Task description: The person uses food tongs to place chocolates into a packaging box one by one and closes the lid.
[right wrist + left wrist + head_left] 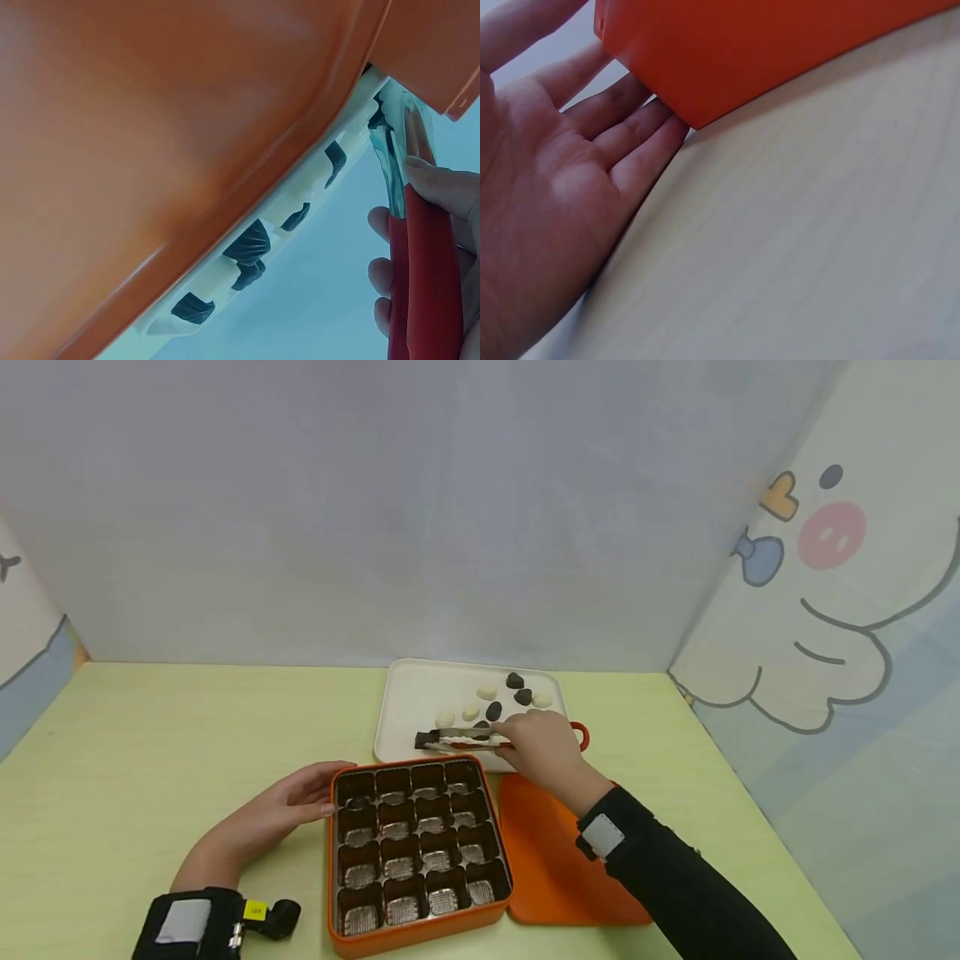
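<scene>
My right hand (543, 747) grips red-handled tongs (431, 262) over a white tray (405, 693). A dark chocolate-like piece (425, 740) shows at the tongs' tips, which point left. Dark shell-shaped pieces (249, 244) and cream ones (487, 692) lie on the tray. My left hand (281, 802), its fingers nearly straight, touches the far left corner of an orange box (420, 935). Inside the box is a brown divided insert (416, 843). Its far left compartment holds a dark piece (357, 802); the left wrist view shows the fingertips against the box's corner.
An orange lid (562, 868) lies on the pale yellow table (187, 718) right of the box, under my right forearm. The tray stands behind the box, near a grey back wall (337, 527). A cartoon-printed panel (862, 610) rises on the right.
</scene>
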`<state>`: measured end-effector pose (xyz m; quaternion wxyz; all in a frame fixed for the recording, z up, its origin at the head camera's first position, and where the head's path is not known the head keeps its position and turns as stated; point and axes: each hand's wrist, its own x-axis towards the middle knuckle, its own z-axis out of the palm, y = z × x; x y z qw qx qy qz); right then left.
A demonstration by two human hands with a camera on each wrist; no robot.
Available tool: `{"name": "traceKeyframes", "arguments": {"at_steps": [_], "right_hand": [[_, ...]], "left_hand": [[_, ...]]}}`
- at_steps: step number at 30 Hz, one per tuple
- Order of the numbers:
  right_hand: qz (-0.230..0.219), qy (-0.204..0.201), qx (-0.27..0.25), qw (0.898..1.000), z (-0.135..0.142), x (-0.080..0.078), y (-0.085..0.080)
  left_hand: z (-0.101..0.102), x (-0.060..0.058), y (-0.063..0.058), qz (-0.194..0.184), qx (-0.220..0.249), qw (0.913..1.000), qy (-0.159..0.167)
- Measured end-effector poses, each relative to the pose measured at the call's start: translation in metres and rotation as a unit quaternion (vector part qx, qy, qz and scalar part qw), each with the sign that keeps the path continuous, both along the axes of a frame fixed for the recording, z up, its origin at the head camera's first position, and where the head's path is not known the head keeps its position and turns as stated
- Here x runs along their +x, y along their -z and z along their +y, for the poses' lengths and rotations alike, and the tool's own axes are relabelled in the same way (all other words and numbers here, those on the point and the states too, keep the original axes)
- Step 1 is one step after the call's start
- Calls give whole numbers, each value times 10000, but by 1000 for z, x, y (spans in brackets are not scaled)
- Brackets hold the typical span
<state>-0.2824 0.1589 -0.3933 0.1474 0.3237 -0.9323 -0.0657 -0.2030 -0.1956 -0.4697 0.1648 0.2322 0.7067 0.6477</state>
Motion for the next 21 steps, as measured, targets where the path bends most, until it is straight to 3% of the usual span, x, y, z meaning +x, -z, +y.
{"name": "traceKeyframes", "arguments": {"at_steps": [6,12,21], "right_hand": [[72,-42,-65,9999,4,3,-6],[231,-279,-413,9985,11,11,-21],[235,-841,-579,9945,9,38,-38]], "left_hand": [[-1,-2,3,20,-50,10000,-6],[-2,-1,1,-18,-59,10000,-77],[-4,2,-4,119,-74,9999,40]]}}
